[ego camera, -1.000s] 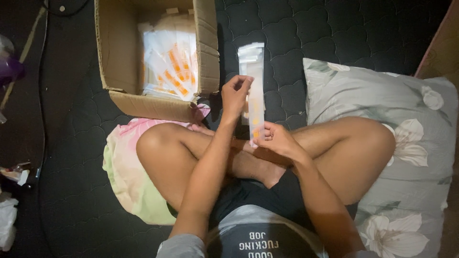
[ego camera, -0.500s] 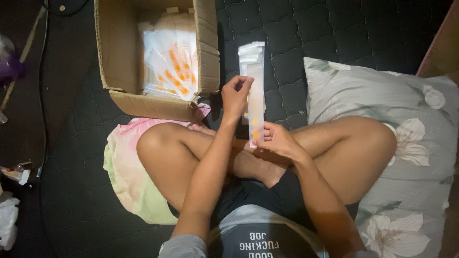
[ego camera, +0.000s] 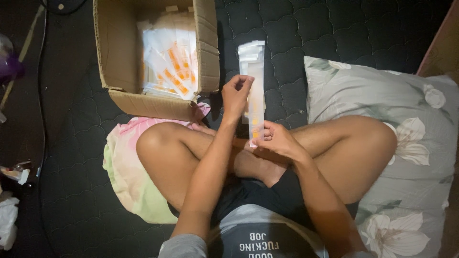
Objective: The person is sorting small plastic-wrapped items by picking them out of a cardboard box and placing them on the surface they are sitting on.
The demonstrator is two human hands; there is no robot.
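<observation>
**Both hands on a plastic sleeve**

A long clear plastic sleeve with orange marks point(ego camera: 256, 102) stands lengthwise above the crossed legs. The left hand point(ego camera: 236, 95) pinches its far part; the right hand point(ego camera: 277, 139) grips the near end. Similar packets point(ego camera: 169, 64) fill the open cardboard box point(ego camera: 208, 43) far left; a floral grey pillow point(ego camera: 382, 95) lies right.

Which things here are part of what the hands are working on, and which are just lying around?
In hand:
left hand and right hand holding a long clear packet
stack of packets
cardboard box of packets

Lying about:
floral pillow
pink and green cloth
cable
</observation>
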